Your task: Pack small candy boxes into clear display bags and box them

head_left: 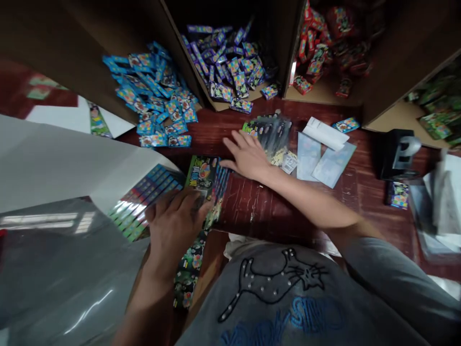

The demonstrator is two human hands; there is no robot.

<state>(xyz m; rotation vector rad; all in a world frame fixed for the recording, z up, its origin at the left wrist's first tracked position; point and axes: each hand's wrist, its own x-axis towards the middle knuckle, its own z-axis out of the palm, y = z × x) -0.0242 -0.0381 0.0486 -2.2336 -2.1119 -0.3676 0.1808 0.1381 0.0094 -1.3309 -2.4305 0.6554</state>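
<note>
Evidently mid-handling of printed packs at a dark red table [248, 202]. Hands apart. Left hand [173, 221] lay over the near end of a black-and-green box [201, 170], fingers bent; gripping or merely resting, could not tell. Right hand [250, 156] was palm down, fingers spread, nothing visibly grasped, between that box and a batch of clear-sleeved packs [277, 132]; contact with either unclear. Judged the step as steadying and positioning; a next move seemed to call for a firm hold on the box's sides, without skewing its slim neighbours.

Box sat towards the table's left, near a slanted row of multicoloured packs [140, 202]. Upper face: black ground, bright green lettering, rounded orange artwork. Thin blue-edged pieces [221, 182] stood along its right side. Near end hidden by the left hand.
</note>
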